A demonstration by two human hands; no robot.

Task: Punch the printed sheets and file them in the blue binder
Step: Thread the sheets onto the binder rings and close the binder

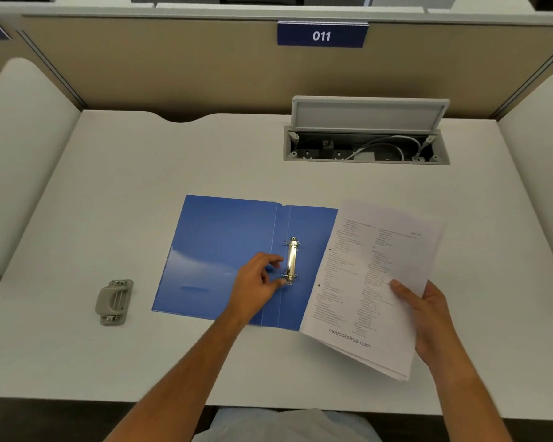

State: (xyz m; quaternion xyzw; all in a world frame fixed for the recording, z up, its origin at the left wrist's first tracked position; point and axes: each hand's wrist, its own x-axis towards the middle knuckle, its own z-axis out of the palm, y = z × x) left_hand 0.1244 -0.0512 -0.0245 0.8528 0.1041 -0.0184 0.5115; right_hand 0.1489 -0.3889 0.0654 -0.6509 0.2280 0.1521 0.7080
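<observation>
Blue binder lies open; metal rings glossy.

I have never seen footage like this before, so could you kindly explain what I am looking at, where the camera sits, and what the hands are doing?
There is no machine here: a person works with two bare hands, and the single picture comes from a wide-angle camera worn on the head, looking forward and down at a white desk in a partitioned booth marked 011.

On the desk lies an open blue binder with a metal ring mechanism along its spine. The left hand has its fingertips at that mechanism. The right hand holds a stack of printed sheets tilted over the binder's right side; two punched holes show near their left edge. A grey hole punch rests to the left, untouched. At the back, a cable box in the desk stands open.
</observation>
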